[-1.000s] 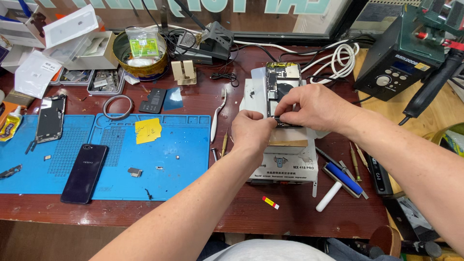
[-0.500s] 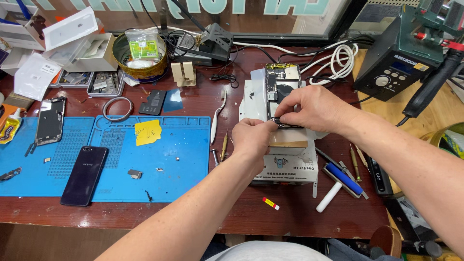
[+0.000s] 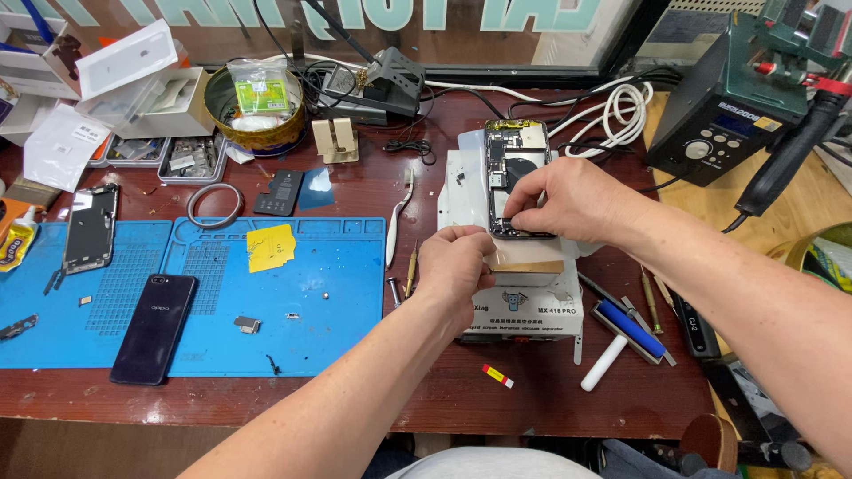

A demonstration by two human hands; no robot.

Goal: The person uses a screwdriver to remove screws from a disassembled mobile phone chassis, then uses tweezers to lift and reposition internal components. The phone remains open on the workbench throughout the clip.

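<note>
Both hands meet over the opened phone (image 3: 515,177), which lies back-off on a white heating pad (image 3: 519,293) right of centre on the desk (image 3: 355,390). Left hand (image 3: 457,266) is closed narrow, fingertips pinched at the phone's near edge — looks like it steadies the frame so it doesn't slide on the pad. Right hand (image 3: 568,200) is curled over the lower half, thumb and forefinger pressed on something small inside; what exactly they pinch I cannot tell, the fingers hide it. Phone sits on the raised pad rather than the mat, probably for heat and a flat working height.

Count, as far as visible:
- phones: three — the opened one, one dark intact phone (image 3: 153,326) face up near-left on the blue mat (image 3: 337,293), one stripped phone frame (image 3: 89,226) at the mat's far-left edge
- blue mats: one
- yellow sticky notes (image 3: 271,247): one small stack on the mat
- roller with blue drum (image 3: 621,333): one, right of the pad, within reach of the right hand
- round tin (image 3: 257,111): one, far left
- soldering station (image 3: 728,98): one, far right, clear of the hands

Loose screws and brackets sit on the mat, too small to count reliably.
</note>
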